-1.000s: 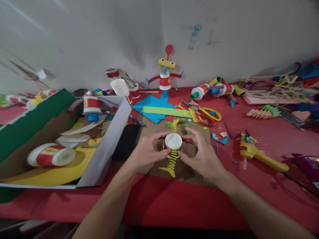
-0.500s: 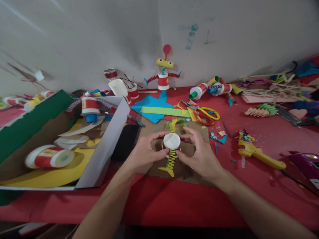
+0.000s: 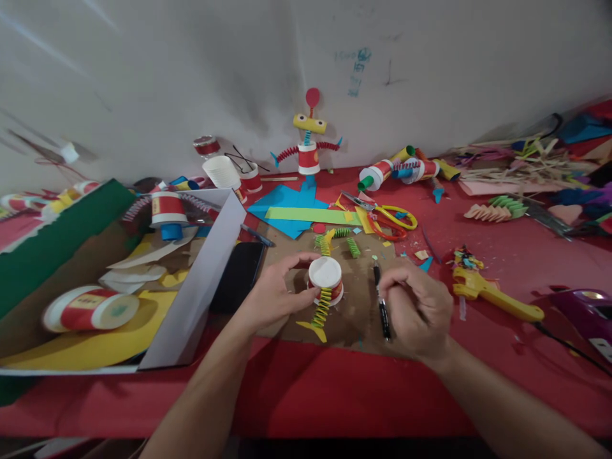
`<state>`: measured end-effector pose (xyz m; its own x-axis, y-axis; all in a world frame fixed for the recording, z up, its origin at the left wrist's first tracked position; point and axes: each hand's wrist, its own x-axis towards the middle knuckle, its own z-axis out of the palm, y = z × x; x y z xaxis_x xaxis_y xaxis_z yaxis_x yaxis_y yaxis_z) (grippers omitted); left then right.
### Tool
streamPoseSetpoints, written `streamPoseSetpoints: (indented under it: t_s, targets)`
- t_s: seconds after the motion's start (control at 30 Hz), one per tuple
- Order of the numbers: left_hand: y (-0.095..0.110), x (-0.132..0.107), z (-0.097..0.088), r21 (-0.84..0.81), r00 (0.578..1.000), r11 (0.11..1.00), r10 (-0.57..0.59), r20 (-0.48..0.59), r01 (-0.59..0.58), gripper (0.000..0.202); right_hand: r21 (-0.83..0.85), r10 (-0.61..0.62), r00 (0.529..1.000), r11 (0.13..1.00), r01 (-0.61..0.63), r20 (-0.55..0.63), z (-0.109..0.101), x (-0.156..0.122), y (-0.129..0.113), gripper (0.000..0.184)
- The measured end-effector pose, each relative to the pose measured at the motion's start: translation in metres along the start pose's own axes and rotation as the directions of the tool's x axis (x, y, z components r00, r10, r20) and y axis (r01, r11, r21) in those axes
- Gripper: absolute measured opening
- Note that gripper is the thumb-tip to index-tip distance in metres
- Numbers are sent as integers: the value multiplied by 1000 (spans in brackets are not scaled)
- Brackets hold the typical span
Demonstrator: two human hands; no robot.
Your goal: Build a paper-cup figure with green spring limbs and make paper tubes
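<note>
A red-and-white paper cup (image 3: pixel 325 274) stands bottom up on a cardboard sheet (image 3: pixel 351 319). Folded yellow-green paper springs (image 3: pixel 322 306) stick out from its near and far sides, the near one ending in a yellow paper tip (image 3: pixel 313 330). My left hand (image 3: pixel 280 290) grips the cup from the left, thumb in front and fingers behind. To the right of the cup, my right hand (image 3: pixel 415 309) is curled, its fingertips against a black pen (image 3: pixel 383 312). Its other fingers are folded into the palm. The pen appears to rest on the cardboard.
Scissors (image 3: pixel 382 207), blue paper (image 3: pixel 287 197) and a green strip (image 3: pixel 310 215) lie beyond the cardboard. A yellow glue gun (image 3: pixel 497 296) is at right. At left are a black phone (image 3: pixel 238 277) and an open box (image 3: pixel 191 306). A finished cup figure (image 3: pixel 308 156) stands behind.
My right hand has left the cup and moved right, closing its fingers at the pen, which now shows. My left hand stays on the cup.
</note>
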<state>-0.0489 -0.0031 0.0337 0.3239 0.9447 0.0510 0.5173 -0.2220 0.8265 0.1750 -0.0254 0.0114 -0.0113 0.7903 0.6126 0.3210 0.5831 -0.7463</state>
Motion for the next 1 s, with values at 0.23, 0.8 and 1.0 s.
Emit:
streamPoseSetpoints:
  t_s: [0.23,0.8,1.0]
  targets:
    - [1,0,1,-22,1000,1000,-8,2,8,44,-105,56,990,992,-70,-130,-12,15,-1,21]
    - [-1,-2,-2,-132,998,989,61,1,-61,50,-207,123,928,956,-205,-350,-28,32,9,12]
    - [-6,-3,-4,-211,995,973,81,-63,-92,48,-55,245,942,963,-264,-230,-25,27,4,21]
